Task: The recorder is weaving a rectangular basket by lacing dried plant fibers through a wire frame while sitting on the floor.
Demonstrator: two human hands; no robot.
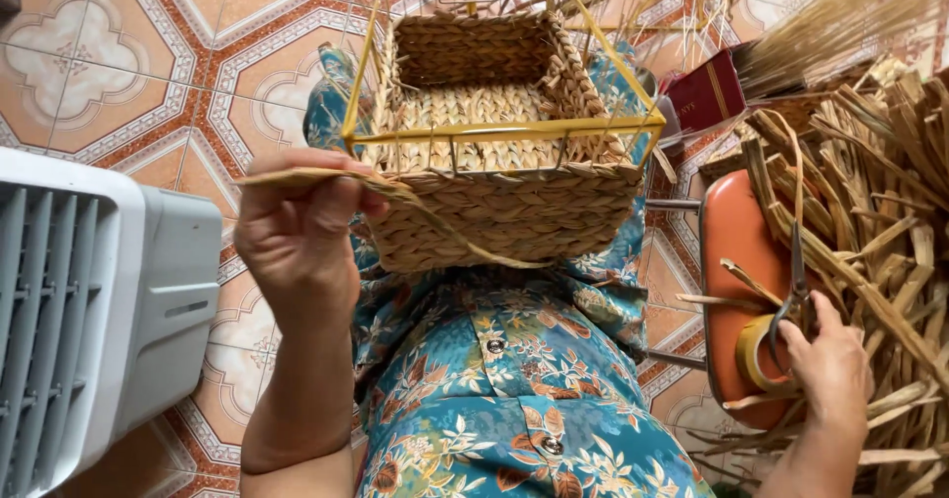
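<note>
Floor of orange-and-cream patterned tiles (119, 53). On it: white-grey slatted plastic fan unit (89, 310) at left; orange plastic stool (736, 261), heap of dried flat straw strips (880, 211) at right; dark red box (707, 93) behind.

A dark red rectangular box (707, 93) lies right of the basket (494, 132).

We see the basket (499, 132) on the lap in the middle, the fan (94, 310) to its left, and the stool (736, 290) and straw pile (870, 211) to its right
</note>
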